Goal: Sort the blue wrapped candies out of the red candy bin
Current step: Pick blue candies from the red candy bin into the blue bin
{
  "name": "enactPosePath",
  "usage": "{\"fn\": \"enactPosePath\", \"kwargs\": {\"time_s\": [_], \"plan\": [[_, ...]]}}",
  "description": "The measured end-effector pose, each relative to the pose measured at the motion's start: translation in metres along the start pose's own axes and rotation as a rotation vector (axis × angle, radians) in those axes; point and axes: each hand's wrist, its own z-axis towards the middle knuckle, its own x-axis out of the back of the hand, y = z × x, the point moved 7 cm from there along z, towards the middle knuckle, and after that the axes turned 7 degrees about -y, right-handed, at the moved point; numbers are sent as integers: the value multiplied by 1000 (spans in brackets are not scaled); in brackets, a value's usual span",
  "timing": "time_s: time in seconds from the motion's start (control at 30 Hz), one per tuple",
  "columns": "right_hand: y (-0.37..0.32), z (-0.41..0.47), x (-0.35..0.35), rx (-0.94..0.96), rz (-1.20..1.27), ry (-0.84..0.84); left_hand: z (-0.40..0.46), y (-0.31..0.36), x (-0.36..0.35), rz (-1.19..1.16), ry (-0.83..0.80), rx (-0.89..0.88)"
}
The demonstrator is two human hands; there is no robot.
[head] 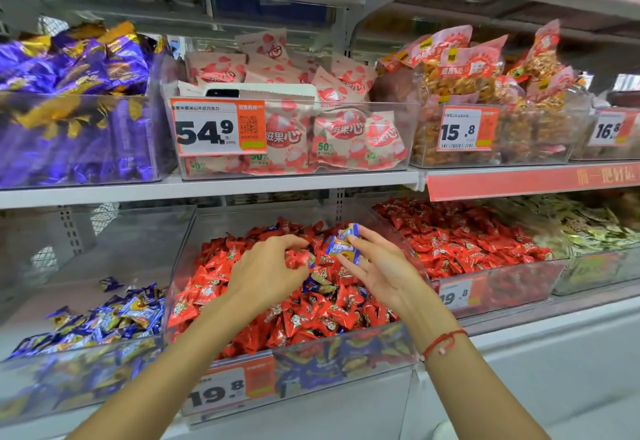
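Pinching two blue wrapped candies (341, 244) loosely between thumb and fingertips, the right hand (375, 268) hovers over the red candy bin (346, 353); one could slip back in. Curled fingers of the left hand (268, 268) dig among red candies (311, 315) and may bury another blue candy (313, 283).

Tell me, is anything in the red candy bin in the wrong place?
Yes. A blue candy lies among the red candies, below the hands. The right hand already pinches two blue candies. The left hand digs in the pile.

Left hand (268, 266) fingers curled downward, right hand (372, 263) pinching, both forearms extended
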Motion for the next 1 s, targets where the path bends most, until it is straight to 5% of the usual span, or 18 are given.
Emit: {"fn": "enactPosePath", "kwargs": {"time_s": [0.23, 0.6, 0.73, 0.83, 1.0], "plan": [[4, -6, -38, -51, -204, -191, 4, 11, 3, -563, -60, -135], [-4, -19, -44, 76, -242, 104, -11, 1, 20, -869, 98, -112], [-2, -19, -49, 113, -378, 148, -16, -4, 23, -865, 112, -78], [6, -16, -63, 26, -383, -70, -31, -27, 40, -859, 197, -3], [9, -14, -66, 19, -851, -184, -77, -108, 103, -352, 451, 206]]}}
